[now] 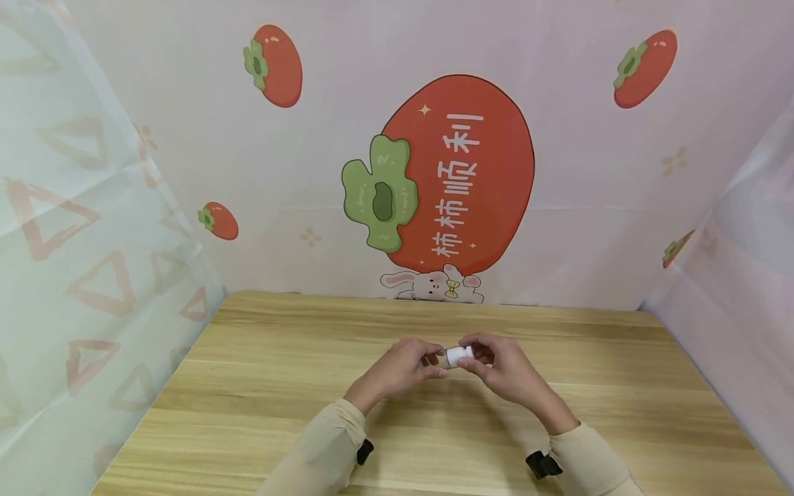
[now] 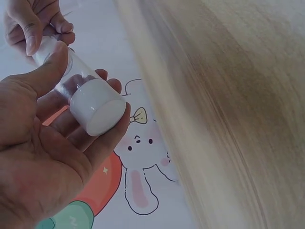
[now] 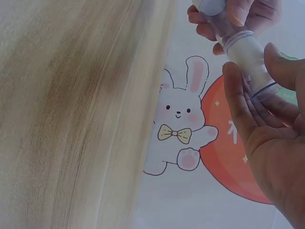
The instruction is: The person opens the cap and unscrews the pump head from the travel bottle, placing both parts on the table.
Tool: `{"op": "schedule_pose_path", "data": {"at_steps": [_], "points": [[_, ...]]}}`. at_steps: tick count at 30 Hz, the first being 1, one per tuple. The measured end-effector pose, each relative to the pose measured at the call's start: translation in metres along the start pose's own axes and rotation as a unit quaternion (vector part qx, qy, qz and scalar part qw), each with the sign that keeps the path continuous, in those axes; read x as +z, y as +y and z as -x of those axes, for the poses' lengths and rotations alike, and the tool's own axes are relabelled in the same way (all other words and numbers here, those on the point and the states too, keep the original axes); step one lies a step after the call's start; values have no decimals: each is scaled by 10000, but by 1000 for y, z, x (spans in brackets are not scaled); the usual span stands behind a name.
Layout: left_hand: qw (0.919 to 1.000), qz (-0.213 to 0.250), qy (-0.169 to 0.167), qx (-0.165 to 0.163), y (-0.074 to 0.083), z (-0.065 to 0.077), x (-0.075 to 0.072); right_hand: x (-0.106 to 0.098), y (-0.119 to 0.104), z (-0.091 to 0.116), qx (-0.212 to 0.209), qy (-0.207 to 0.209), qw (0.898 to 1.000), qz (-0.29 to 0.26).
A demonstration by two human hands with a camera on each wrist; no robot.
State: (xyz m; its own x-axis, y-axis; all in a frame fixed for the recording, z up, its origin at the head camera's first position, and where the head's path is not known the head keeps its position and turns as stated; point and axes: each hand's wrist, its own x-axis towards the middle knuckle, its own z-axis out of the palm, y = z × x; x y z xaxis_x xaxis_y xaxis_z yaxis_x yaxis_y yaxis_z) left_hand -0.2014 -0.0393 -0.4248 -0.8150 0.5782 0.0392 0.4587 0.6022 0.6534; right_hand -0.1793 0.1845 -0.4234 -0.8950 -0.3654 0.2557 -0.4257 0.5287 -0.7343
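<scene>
Lower centre: left hand (image 1: 400, 367) and right hand (image 1: 507, 368) both grip 1 clear bottle (image 1: 458, 356) (partly white) above the tabletop (image 1: 248, 386).

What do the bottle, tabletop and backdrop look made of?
Bottle: probably plastic, smooth and glossy, with a see-through wall and opaque white ends; glass not ruled out.
Tabletop: wood or wood-look laminate, with streaky brown grain and a soft sheen.
Backdrop: thin printed sheet, mostly matte, with faint creases; cloth, paper or vinyl, can't tell.
</scene>
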Motion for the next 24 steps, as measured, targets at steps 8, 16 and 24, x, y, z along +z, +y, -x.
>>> {"op": "schedule_pose_path", "data": {"at_steps": [8,16,24], "points": [[9993,-304,106,171,4,1,-6,1,-3,0,-136,338,9993,57],[9997,-203,-49,156,4,1,-7,-1,-3,0,-252,-41,9996,-152],[9997,-64,-73,208,3,0,-8,-3,-3,0,-262,-201,9991,-261]]}}
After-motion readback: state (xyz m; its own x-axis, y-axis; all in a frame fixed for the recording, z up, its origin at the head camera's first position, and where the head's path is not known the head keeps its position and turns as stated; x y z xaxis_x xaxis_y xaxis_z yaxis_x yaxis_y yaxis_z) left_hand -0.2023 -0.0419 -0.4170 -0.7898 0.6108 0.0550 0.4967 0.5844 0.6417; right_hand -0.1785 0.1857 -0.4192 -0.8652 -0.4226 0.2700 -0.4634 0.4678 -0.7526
